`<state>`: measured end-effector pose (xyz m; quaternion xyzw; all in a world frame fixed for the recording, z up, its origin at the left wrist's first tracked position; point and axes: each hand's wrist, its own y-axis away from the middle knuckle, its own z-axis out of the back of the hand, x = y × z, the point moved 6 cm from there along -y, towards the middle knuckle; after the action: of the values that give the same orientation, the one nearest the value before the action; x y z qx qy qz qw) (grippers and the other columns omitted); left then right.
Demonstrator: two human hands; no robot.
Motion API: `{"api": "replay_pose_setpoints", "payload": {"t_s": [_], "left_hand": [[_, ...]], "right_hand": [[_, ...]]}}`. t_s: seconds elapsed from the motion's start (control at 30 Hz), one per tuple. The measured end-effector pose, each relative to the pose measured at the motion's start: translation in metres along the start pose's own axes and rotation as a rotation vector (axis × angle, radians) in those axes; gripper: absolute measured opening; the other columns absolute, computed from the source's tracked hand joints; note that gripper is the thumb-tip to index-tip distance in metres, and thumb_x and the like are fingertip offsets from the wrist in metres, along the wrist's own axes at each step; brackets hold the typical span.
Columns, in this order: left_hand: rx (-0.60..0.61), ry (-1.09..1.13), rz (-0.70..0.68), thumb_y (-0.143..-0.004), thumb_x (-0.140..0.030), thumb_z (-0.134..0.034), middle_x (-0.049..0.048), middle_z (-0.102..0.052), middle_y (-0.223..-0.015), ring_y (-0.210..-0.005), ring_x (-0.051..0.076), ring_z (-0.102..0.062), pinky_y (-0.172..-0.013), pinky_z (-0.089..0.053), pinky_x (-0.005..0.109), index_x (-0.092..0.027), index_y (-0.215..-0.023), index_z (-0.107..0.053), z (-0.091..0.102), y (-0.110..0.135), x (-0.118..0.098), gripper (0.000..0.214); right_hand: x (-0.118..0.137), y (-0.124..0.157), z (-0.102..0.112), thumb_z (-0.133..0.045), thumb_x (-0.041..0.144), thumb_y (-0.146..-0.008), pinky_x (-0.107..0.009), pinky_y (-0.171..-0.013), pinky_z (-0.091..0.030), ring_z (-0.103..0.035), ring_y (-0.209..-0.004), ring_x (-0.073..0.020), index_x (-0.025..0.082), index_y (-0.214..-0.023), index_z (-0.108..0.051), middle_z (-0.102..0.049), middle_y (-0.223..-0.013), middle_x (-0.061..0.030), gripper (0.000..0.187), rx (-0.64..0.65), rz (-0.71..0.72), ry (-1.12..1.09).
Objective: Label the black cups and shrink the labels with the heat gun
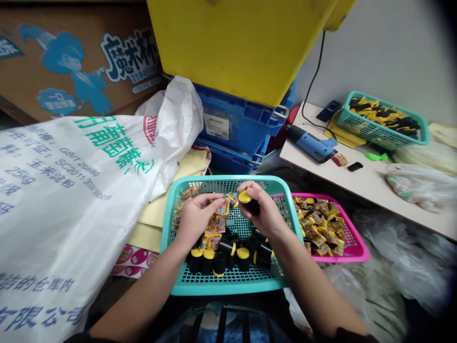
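Note:
My right hand [262,207] is closed around a small black canister [253,206] with a yellow lid. To its left, my left hand [200,212] is pinched, its fingertips at a small printed yellow wrapper [223,206]. A thin white strip shows near those fingertips; what it belongs to is unclear. Both hands are over a turquoise plastic basket [228,288]. More black canisters with yellow lids [243,257] lie in its near part, some upright, some on their sides. Printed wrappers [210,241] are heaped on its left side.
A pink basket [362,255] of wrapped pieces adjoins on the right. A blue heat gun [312,143] and another turquoise basket [424,131] sit on a white table [374,190]. Yellow [235,43] and blue crates [235,121] stand ahead; a large white sack [71,214] is left.

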<state>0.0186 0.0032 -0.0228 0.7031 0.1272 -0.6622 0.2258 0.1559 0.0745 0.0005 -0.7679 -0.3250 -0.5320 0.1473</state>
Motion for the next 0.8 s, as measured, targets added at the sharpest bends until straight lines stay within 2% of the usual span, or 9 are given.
{"api": "replay_pose_setpoints", "payload": {"t_s": [0.1, 0.2, 0.3, 0.4, 0.53, 0.57, 0.63, 0.73, 0.8], "left_hand": [[0.038, 0.078, 0.055, -0.068, -0.031, -0.077, 0.0022, -0.078, -0.081, -0.073, 0.014, -0.07, -0.068, -0.056, 0.024, -0.021, -0.085, -0.077, -0.002, 0.0, 0.002, 0.02], [0.119, 0.141, 0.131, -0.065, -0.027, -0.079, 0.0027, -0.078, -0.085, -0.075, 0.014, -0.071, -0.069, -0.057, 0.024, -0.021, -0.091, -0.077, -0.008, 0.0, 0.004, 0.027], [0.18, 0.18, 0.164, -0.063, -0.021, -0.08, 0.0034, -0.079, -0.088, -0.077, 0.015, -0.072, -0.073, -0.058, 0.026, -0.021, -0.096, -0.076, -0.012, -0.002, 0.005, 0.034], [0.162, 0.157, 0.172, -0.063, -0.021, -0.079, 0.0039, -0.079, -0.087, -0.076, 0.015, -0.072, -0.073, -0.058, 0.027, -0.021, -0.089, -0.077, -0.011, -0.004, 0.007, 0.026], [0.135, 0.125, 0.148, -0.065, -0.026, -0.079, 0.0044, -0.078, -0.083, -0.072, 0.015, -0.071, -0.069, -0.058, 0.027, -0.02, -0.082, -0.078, -0.009, -0.009, 0.008, 0.018], [0.134, 0.13, 0.143, -0.066, -0.027, -0.079, 0.0044, -0.078, -0.083, -0.071, 0.015, -0.07, -0.068, -0.058, 0.027, -0.02, -0.083, -0.078, -0.009, -0.01, 0.008, 0.018], [0.135, 0.145, 0.137, -0.066, -0.028, -0.078, 0.0048, -0.078, -0.084, -0.072, 0.016, -0.07, -0.067, -0.058, 0.028, -0.02, -0.085, -0.078, -0.009, -0.012, 0.01, 0.02], [0.13, 0.153, 0.108, -0.069, -0.031, -0.078, 0.0054, -0.077, -0.087, -0.076, 0.016, -0.07, -0.07, -0.058, 0.029, -0.021, -0.089, -0.078, -0.007, -0.015, 0.012, 0.022], [0.116, 0.138, 0.029, -0.07, -0.03, -0.078, 0.0051, -0.076, -0.093, -0.085, 0.016, -0.069, -0.079, -0.056, 0.028, -0.022, -0.087, -0.078, -0.005, -0.017, 0.012, 0.018]], "right_hand": [[-0.005, -0.006, 0.012, -0.056, 0.036, -0.074, -0.018, -0.038, -0.021, -0.034, -0.042, -0.0043, 0.017, -0.098, -0.052, -0.045, -0.07, 0.0033, 0.031, -0.051, 0.072, -0.111], [-0.005, -0.009, 0.021, -0.054, 0.037, -0.075, -0.019, -0.04, -0.022, -0.035, -0.042, -0.0046, 0.015, -0.09, -0.055, -0.048, -0.071, 0.0012, 0.027, -0.084, 0.104, -0.111], [-0.006, -0.008, 0.023, -0.053, 0.045, -0.082, -0.02, -0.046, -0.026, -0.039, -0.048, -0.0063, 0.014, -0.092, -0.057, -0.049, -0.07, -0.0003, 0.032, -0.05, 0.071, -0.086], [-0.01, -0.008, 0.025, -0.065, 0.04, -0.078, -0.02, -0.049, -0.028, -0.038, -0.052, -0.0069, 0.017, -0.101, -0.056, -0.046, -0.067, 0.0026, 0.034, -0.007, 0.038, -0.012], [-0.013, -0.009, 0.035, -0.065, 0.035, -0.08, -0.019, -0.046, -0.025, -0.033, -0.047, -0.0059, 0.015, -0.08, -0.056, -0.043, -0.058, 0.0036, 0.021, -0.043, 0.076, 0.172], [-0.012, -0.009, 0.036, -0.063, 0.038, -0.083, -0.019, -0.046, -0.026, -0.034, -0.047, -0.0058, 0.016, -0.085, -0.06, -0.046, -0.061, 0.0027, 0.022, -0.027, 0.079, 0.215], [-0.008, -0.008, 0.035, -0.061, 0.042, -0.087, -0.02, -0.049, -0.033, -0.04, -0.051, -0.0069, 0.021, -0.11, -0.063, -0.056, -0.077, 0.0, 0.031, 0.045, 0.082, 0.345], [0.005, -0.003, 0.03, -0.065, 0.043, -0.085, -0.029, -0.074, -0.047, -0.056, -0.08, -0.0147, 0.029, -0.145, -0.04, -0.059, -0.101, -0.0041, 0.067, 0.141, 0.11, 0.637], [0.015, 0.0, 0.03, -0.068, 0.045, -0.083, -0.037, -0.094, -0.044, -0.055, -0.103, -0.0209, 0.026, -0.15, -0.031, -0.058, -0.111, -0.0066, 0.079, 0.137, 0.149, 0.784]]}}
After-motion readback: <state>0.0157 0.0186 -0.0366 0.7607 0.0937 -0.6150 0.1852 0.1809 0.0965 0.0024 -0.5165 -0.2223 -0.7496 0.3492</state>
